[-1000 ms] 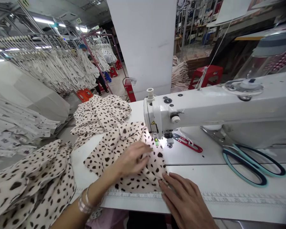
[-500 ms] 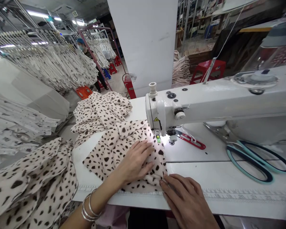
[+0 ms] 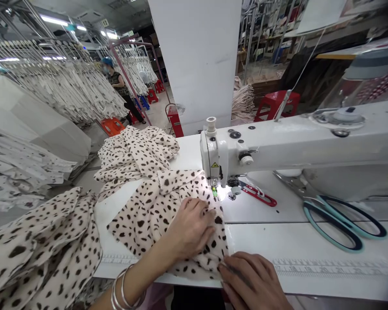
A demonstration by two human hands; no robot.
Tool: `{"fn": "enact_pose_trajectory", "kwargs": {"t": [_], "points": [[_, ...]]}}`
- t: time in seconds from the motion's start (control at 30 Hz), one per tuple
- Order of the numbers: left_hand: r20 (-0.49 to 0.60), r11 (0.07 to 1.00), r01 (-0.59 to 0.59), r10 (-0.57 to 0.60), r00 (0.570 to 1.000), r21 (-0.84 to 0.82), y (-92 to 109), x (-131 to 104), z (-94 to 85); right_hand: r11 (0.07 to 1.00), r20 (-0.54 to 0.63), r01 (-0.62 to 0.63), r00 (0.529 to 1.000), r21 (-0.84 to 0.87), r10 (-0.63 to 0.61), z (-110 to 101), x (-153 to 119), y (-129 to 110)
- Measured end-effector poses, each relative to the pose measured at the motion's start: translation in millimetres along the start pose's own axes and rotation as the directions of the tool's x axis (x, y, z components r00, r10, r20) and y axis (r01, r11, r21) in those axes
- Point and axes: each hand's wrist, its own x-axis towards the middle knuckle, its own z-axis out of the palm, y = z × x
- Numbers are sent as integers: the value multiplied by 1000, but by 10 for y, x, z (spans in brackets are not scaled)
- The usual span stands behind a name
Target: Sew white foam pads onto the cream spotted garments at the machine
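Observation:
Cream fabric with dark spots (image 3: 142, 211) lies on the sewing table, its right edge running up to the presser foot of a white sewing machine (image 3: 278, 148). My left hand (image 3: 190, 228) rests on top of this fabric just below the foot, fingers bent and closed on a fold; the fingertips are partly hidden. At the fabric's lower right corner, my right hand (image 3: 254, 280) pinches the edge between thumb and fingers, near the table's front edge. A lit spot glows around the needle.
Right of the needle lie red thread snips (image 3: 260, 196) and large teal-handled scissors (image 3: 336, 219). A printed ruler (image 3: 310, 268) runs along the front edge. More spotted fabric sits behind (image 3: 136, 150) and hangs at left (image 3: 42, 249). A person (image 3: 119, 86) stands beyond, near garment racks.
The fabric's lower edge and my right hand have come slightly nearer to me. My left hand's fingers, flatter before, are now curled. The view has shifted a little.

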Motion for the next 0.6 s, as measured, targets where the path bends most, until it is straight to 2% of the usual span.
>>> {"fn": "enact_pose_trajectory", "kwargs": {"t": [0.17,0.23,0.3,0.33,0.37,0.47,0.53,0.6], "points": [[139,987,-118,103,985,106,-23,147,85,1000,-55,31,998,-5,-31,13,25,-19],[130,989,-128,118,984,72,-52,138,123,999,-59,27,998,33,-25,-46,48,0],[116,991,-128,125,985,23,-80,129,137,998,-34,-17,999,61,19,-161,112,121],[119,993,-120,119,986,2,-94,135,129,997,-10,-60,998,58,61,-233,167,237],[129,994,-108,110,986,-21,-109,150,111,993,-45,-115,992,1,114,-306,238,394],[186,984,-60,91,978,-167,-173,250,-6,947,-125,-276,958,-165,257,-475,533,1049],[207,946,0,71,976,-324,-231,322,-109,905,-140,-358,933,-232,333,-516,765,1520],[173,885,64,19,985,-461,-297,352,-197,883,-118,-385,923,-270,366,-510,978,1895]]}}
